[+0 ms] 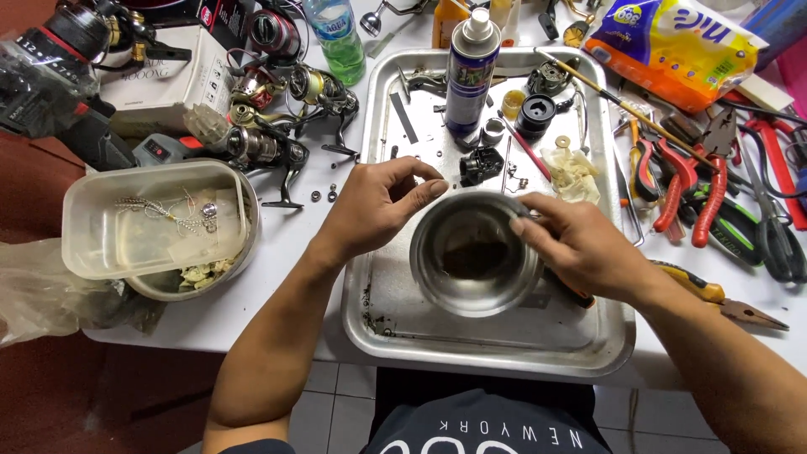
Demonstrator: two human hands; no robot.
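A round steel bowl (pixel 475 254) with dark liquid at its bottom stands in the middle of a steel tray (pixel 504 345). My left hand (pixel 378 202) hovers at the bowl's left rim, fingers pinched together on something too small to make out. My right hand (pixel 580 248) rests on the bowl's right rim and holds a small dark part over it. Behind the bowl in the tray lie a black reel part (pixel 481 166), a spray can (pixel 471 71), a black round cap (pixel 535 113) and a crumpled cloth (pixel 567 168).
Left of the tray stand several fishing reels (pixel 269 126), a clear plastic box (pixel 155 219) over a bowl, and a water bottle (pixel 338 38). At the right lie red pliers (pixel 685 181), scissors (pixel 769 227), yellow-handled pliers (pixel 714 298) and a tissue pack (pixel 677 50).
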